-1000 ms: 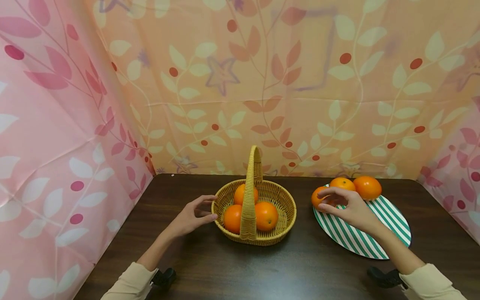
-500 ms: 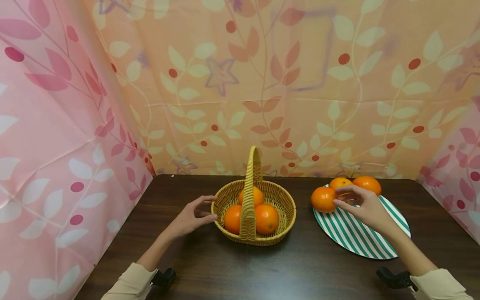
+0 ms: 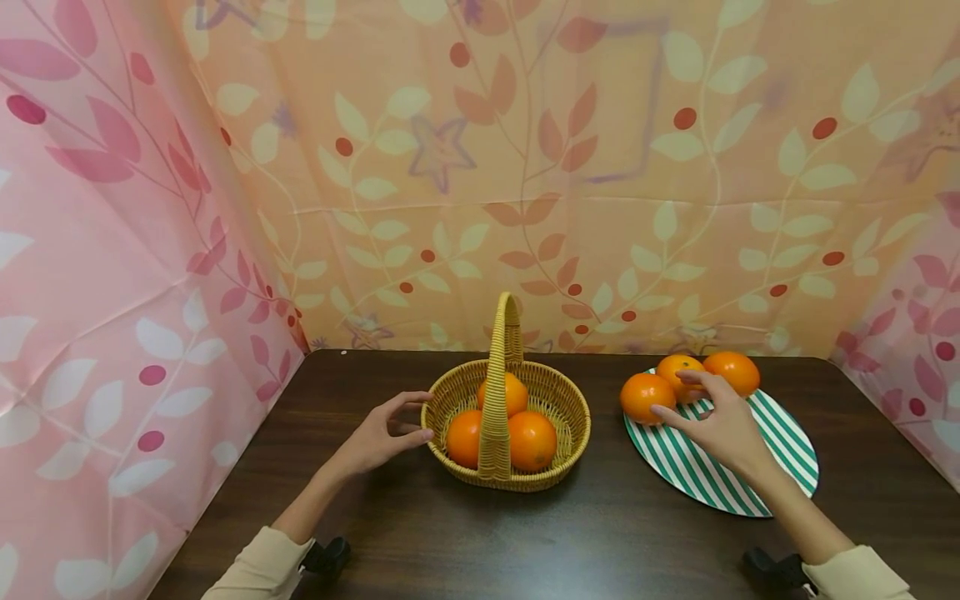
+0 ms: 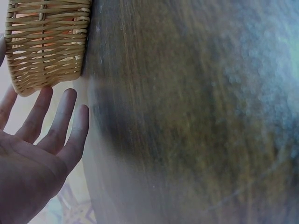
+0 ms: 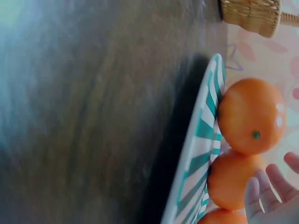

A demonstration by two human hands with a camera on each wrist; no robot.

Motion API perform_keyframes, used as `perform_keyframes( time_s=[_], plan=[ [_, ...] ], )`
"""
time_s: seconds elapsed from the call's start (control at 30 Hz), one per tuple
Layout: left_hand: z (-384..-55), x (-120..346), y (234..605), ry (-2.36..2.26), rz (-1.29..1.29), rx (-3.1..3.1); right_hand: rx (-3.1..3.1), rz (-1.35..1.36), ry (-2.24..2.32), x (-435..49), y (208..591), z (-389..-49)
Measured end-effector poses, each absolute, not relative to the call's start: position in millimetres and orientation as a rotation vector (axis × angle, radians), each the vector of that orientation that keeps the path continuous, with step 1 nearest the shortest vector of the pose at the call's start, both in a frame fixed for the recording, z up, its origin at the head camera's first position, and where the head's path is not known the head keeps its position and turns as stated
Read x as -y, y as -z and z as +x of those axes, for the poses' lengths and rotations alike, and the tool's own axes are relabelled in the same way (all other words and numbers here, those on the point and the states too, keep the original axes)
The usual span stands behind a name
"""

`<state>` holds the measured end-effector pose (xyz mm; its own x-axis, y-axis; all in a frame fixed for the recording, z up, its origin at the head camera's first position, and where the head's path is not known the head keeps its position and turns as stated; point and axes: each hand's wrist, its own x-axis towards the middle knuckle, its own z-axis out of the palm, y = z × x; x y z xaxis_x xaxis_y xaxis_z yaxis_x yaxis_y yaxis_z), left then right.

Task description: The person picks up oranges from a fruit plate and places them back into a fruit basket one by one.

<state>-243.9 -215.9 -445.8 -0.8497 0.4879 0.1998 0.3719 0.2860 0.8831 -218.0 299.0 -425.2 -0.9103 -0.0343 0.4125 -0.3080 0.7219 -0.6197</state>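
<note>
A yellow wicker basket (image 3: 557,385) with a tall arched handle holds three oranges, one of them the front right orange (image 3: 534,442). At its left rim is my left hand (image 3: 381,437), thumb and fingertips right by the wicker, fingers relaxed; the left wrist view shows the fingers (image 4: 60,122) spread below the basket (image 4: 46,60). To the right, three more oranges sit toward the back of a green-and-white striped plate (image 3: 723,487). Over this plate hovers my right hand (image 3: 723,427), thumb and fingers apart, beside the left orange (image 3: 647,398) and middle orange (image 3: 677,372).
The third plate orange (image 3: 732,372) lies at the back right. Everything stands on a dark wooden table (image 3: 555,546). A patterned cloth (image 3: 480,167) hangs behind, and a pink one (image 3: 97,333) borders the left side.
My right hand shifts rightward off the left orange, then slightly back left, its thumb and fingers parting wider. In the basket the rear orange rolls slightly right. The left hand stays put.
</note>
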Motion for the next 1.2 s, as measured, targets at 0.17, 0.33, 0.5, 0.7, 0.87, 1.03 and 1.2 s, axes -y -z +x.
perform_keyframes(
  time_s=[0.17,0.33,0.5,0.7,0.87,1.03,1.2],
  plan=[
    [-244,216,446,-1.613,0.806,-2.434,2.613,0.233,-0.967,-291,429,-219],
    [-244,216,446,-1.615,0.815,-2.432,2.615,0.226,-0.925,-285,433,-221],
    [-244,217,446,-1.621,0.819,-2.428,2.599,0.219,-0.858,-278,435,-224],
    [-244,217,446,-1.624,0.822,-2.425,2.574,0.205,-0.77,-273,437,-228],
    [-245,216,446,-1.619,0.826,-2.429,2.56,0.222,-0.773,-274,437,-231],
    [-245,216,446,-1.603,0.815,-2.439,2.567,0.22,-0.787,-275,435,-231],
    [-244,216,443,-1.581,0.792,-2.45,2.551,0.224,-0.806,-275,434,-230]
  ],
)
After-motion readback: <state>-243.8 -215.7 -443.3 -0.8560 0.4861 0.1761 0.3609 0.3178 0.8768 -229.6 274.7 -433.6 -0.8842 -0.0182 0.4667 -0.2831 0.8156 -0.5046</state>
